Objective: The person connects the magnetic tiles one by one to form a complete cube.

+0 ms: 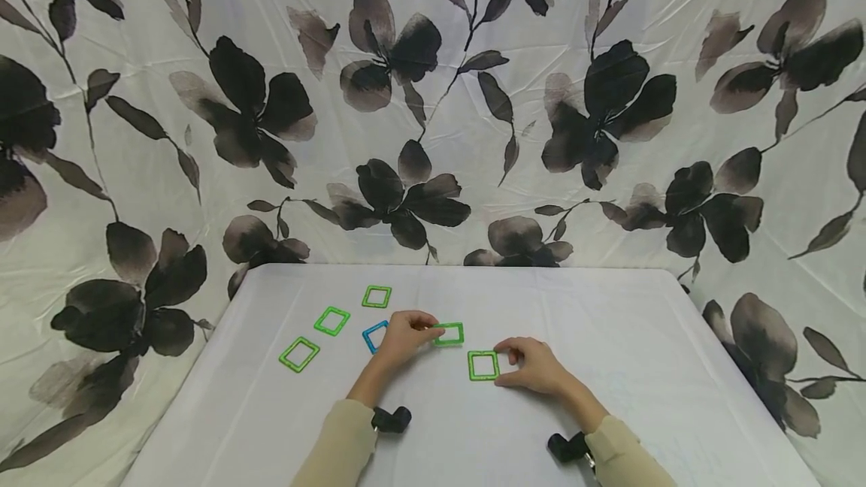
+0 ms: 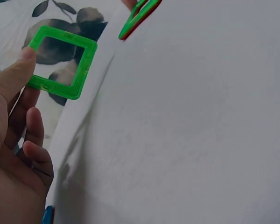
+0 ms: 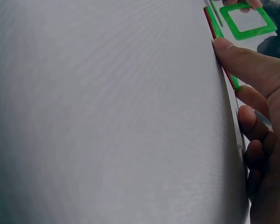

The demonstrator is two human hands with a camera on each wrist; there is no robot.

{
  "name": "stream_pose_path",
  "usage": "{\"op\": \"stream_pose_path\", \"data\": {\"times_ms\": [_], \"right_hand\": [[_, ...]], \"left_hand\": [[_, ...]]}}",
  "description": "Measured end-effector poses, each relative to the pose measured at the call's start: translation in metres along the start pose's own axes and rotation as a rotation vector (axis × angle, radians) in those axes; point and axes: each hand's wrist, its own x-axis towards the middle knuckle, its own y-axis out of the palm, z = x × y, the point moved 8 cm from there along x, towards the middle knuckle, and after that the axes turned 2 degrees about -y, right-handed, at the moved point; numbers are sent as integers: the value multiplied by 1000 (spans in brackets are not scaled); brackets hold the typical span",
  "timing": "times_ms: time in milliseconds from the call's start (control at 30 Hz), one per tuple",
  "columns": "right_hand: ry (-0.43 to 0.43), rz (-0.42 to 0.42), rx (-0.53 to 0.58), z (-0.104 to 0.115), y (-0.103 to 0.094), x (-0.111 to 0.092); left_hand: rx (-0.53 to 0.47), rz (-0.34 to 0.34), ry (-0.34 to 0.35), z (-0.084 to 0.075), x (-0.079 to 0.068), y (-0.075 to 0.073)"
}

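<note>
At the white table (image 1: 663,367), the left hand (image 1: 406,337) pinches one green square (image 2: 82,69), the right hand (image 1: 539,368) a second square (image 1: 483,378), both probably light, stiff, best edge-held.

A green square frame with an open centre is pinched by its left side in the left hand's (image 1: 408,338) thumb and fingers — tilted up, its face turned to both wrist views (image 1: 461,334). A second green square frame (image 1: 483,354), also open in the middle, sits just beside it, nearer the person and a little to the right, the two not touching. The right hand (image 1: 534,367) holds this one by its right side, thumb and finger near the corners — both wrist views catch it nearly edge-on, with a red strip along the green.
</note>
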Motion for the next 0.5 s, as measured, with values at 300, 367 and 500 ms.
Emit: {"op": "stream_pose_path", "data": {"times_ms": [300,367,500], "right_hand": [[-2,3,-7,-2,1,0],[-5,1,-5,-1,1,0],[3,-6,-8,-1,0,0]], "left_hand": [[-23,15,21,-8,-2,23],[-26,12,22,-10,-3,27],[-28,17,17,-14,-2,35]]}}
